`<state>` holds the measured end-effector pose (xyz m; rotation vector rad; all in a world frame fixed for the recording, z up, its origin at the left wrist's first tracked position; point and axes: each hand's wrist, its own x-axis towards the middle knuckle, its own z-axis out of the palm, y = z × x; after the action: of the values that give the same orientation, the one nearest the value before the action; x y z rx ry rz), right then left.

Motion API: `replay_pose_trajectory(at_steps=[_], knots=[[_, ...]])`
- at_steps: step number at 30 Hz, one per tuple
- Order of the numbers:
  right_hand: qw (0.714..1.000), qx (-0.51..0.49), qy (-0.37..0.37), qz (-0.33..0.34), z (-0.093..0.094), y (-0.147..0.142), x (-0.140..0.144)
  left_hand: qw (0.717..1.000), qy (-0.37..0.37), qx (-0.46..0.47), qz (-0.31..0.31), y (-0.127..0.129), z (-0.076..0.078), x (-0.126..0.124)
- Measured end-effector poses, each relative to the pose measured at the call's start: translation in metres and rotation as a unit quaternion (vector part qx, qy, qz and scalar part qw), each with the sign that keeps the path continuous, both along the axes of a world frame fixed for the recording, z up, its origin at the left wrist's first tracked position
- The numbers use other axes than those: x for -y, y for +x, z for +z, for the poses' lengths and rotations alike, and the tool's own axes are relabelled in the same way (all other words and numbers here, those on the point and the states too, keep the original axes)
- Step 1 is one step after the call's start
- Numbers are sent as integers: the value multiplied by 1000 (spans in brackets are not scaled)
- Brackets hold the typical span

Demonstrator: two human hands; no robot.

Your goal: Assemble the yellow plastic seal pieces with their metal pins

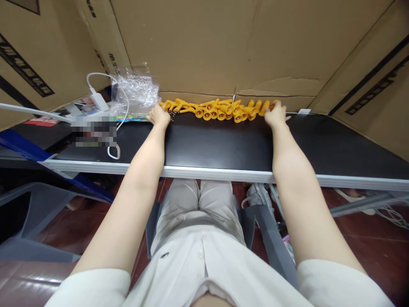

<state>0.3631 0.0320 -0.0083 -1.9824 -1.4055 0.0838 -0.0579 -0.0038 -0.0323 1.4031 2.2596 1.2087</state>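
Note:
A row of yellow pieces lies along the back of the black table. On the left of the row are branch-shaped pieces (180,105); toward the right are cup-shaped pieces (223,111) with flared open ends. My left hand (159,116) is curled at the row's left end, its fingers closed around a branch-shaped piece that they partly hide. Small metal chains (173,115) lie beside it. At the opposite end, my right hand (276,114) grips the last yellow cup-shaped piece (264,108) between thumb and fingers, with other fingers sticking out to the right.
Cardboard walls (204,47) enclose the black table (217,145) at the back and sides. Left of my left hand are a crinkled clear plastic bag (136,91), a white cable (128,100) and a white plug (99,101). A small white tag (304,111) stands at right.

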Motion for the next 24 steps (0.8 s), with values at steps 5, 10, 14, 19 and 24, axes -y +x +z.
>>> replay_pose_trajectory(at_steps=[5, 10, 14, 19, 24], knots=[[996, -13, 82, 30, 9, -6, -1, 985, 92, 124, 75, 8, 9, -12], [982, 6, 147, 122, 21, -26, 5, 921, 190, 340, -2, 22, 24, -18], [973, 52, 97, 205, 27, -59, 18, 872, 178, 445, -104, 37, 31, -5], [913, 48, 114, 388, 10, -91, 13, 825, 134, 515, -190, 60, 30, 12], [880, 41, 79, 466, -3, -104, 11, 802, 142, 534, -228, 70, 28, 13]])
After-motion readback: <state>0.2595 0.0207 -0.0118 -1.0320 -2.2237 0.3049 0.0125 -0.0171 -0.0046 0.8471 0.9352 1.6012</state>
